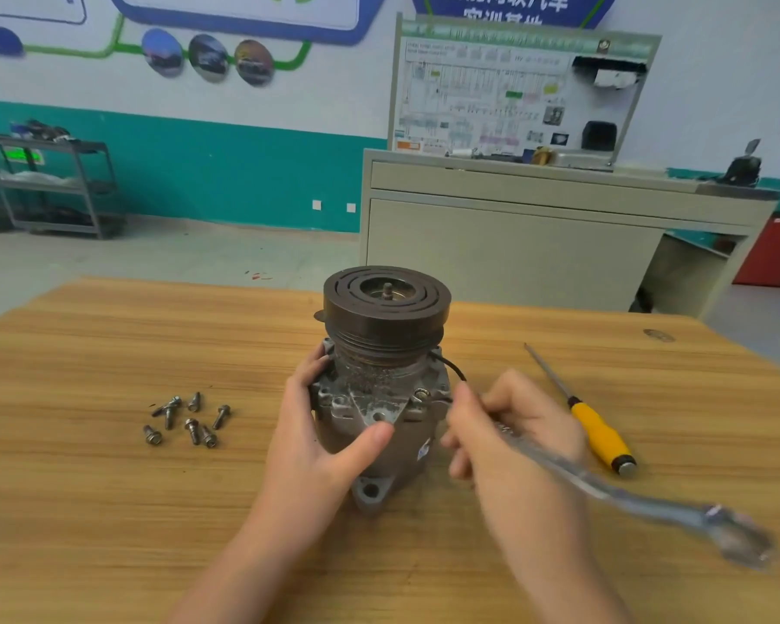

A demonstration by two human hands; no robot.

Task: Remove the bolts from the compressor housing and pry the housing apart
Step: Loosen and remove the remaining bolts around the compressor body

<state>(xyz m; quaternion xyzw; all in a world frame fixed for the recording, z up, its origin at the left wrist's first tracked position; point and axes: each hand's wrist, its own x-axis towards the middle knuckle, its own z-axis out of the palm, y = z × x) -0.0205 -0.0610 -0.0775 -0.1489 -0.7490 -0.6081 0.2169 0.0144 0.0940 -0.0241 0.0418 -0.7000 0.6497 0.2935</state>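
On the wooden table (109,511), compressor (381,398) in left-hand grip (316,448), wrench (627,493) in right-hand grip (514,434); wall writing blurred.

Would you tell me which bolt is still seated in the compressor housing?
The bolt on the housing's front right flange, beside the right hand; the loose bolts all lie on the table.

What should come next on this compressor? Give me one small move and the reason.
Probably seat the wrench on the last bolt at the housing's right shoulder and back it out. The left hand already grips the compressor, the right hand holds the wrench beside that bolt, and the removed bolts lie on the table. The screwdriver can wait for prying.
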